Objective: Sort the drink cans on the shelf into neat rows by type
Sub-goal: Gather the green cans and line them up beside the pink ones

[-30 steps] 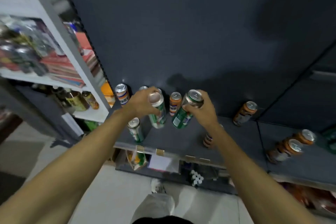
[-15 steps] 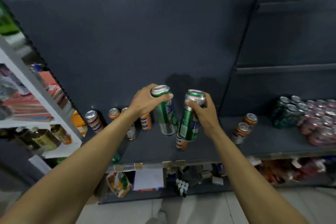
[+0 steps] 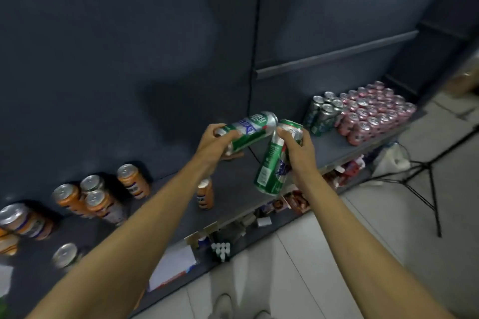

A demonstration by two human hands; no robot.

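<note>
Both hands hold a green can each, above the dark grey shelf [image 3: 334,147]. Left hand [image 3: 216,141] has its grip curled around the top end of one green can [image 3: 250,130], which lies almost sideways, its base pointing right. Right hand [image 3: 298,149] has its grip wrapped around the upper part of a second green can [image 3: 273,168], which tilts with its silver top up and its base hanging down toward the shelf's front edge. The base of the left can comes close to the top of the right can; whether they touch cannot be told.

On the shelf to the right stands a small cluster of green cans [image 3: 324,114], upright and packed together. Just beside them, further right, is a large block of pink cans [image 3: 373,111] in tight rows. To the left, well apart from those, orange cans [image 3: 98,197] stand loosely scattered, and one more orange can [image 3: 205,193] is partly hidden behind the left forearm. Below the shelf, a lower level holds mixed packets [image 3: 295,201] and a white sheet of paper [image 3: 172,267]. A black tripod stand [image 3: 425,181] is on the pale tiled floor [image 3: 388,254] at the right.
</note>
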